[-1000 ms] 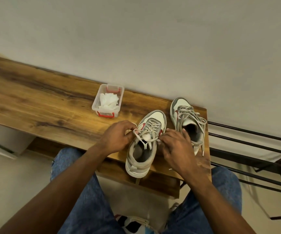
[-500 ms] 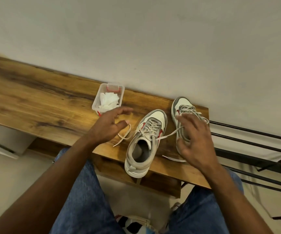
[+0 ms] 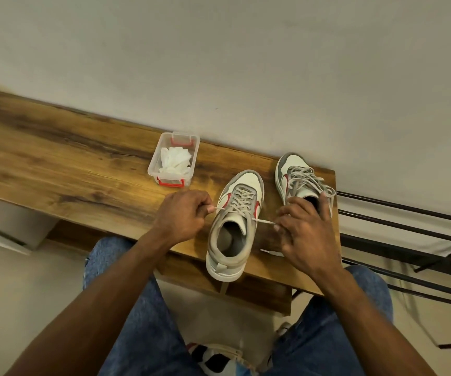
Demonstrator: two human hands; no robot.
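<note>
Sneaker (image 3: 233,226): on tabletop (image 3: 83,172), between the hands.
Left hand (image 3: 183,215): at its 9 o'clock, pinching left lace end (image 3: 219,209).
Right hand (image 3: 305,234): at 3 o'clock, pinching right lace end (image 3: 263,221).

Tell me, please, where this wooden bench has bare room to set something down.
The long bench stretch left of the plastic box is bare, wall to front edge. A narrower patch lies between box and near sneaker. The right end is crowded: far sneaker, left hand, right hand, laces.
</note>
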